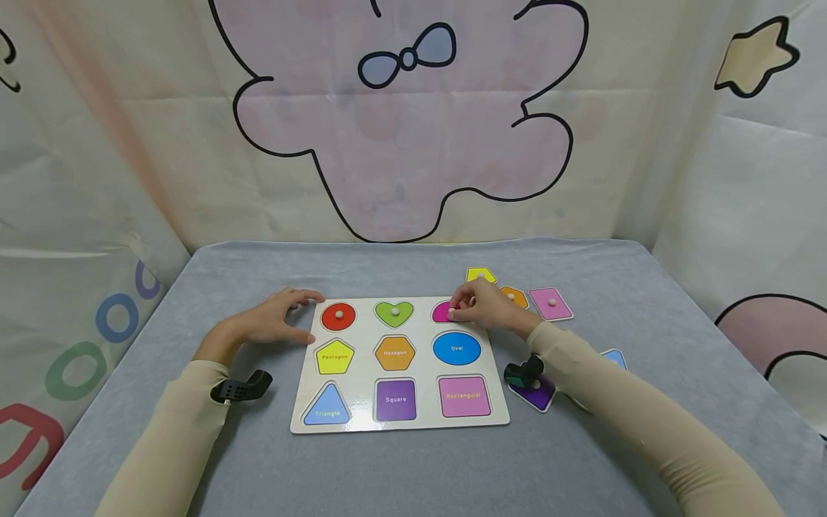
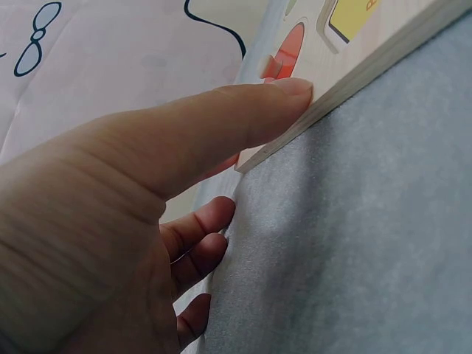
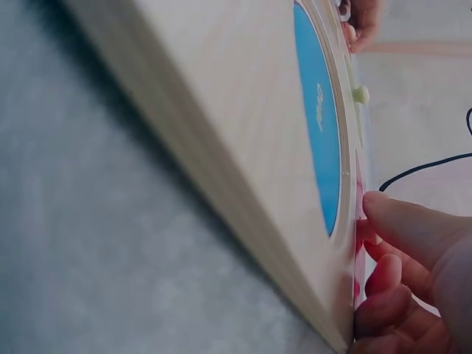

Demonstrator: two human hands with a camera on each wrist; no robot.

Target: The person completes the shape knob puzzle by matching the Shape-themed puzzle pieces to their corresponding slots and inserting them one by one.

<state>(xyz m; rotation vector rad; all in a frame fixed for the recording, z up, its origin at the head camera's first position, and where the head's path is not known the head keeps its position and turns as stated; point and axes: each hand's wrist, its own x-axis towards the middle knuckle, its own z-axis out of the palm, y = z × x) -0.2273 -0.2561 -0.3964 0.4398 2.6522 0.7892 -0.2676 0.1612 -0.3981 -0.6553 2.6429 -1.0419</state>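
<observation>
A white wooden shape puzzle board lies on the table. My right hand pinches the small knob of a pink puzzle piece at the board's top right recess, covering part of it. In the right wrist view, the thumb and curled fingers meet at that knob. My left hand spreads along the board's left edge, index fingertip by the upper corner and thumb lying on the rim. Beside it, a red circle piece with a knob sits in its recess. A green heart piece fills the top middle recess.
Loose knobbed pieces lie right of the board: a yellow one, an orange one, a pink rectangle, a purple one and a blue one. My right forearm passes over some. Grey cloth covers the table.
</observation>
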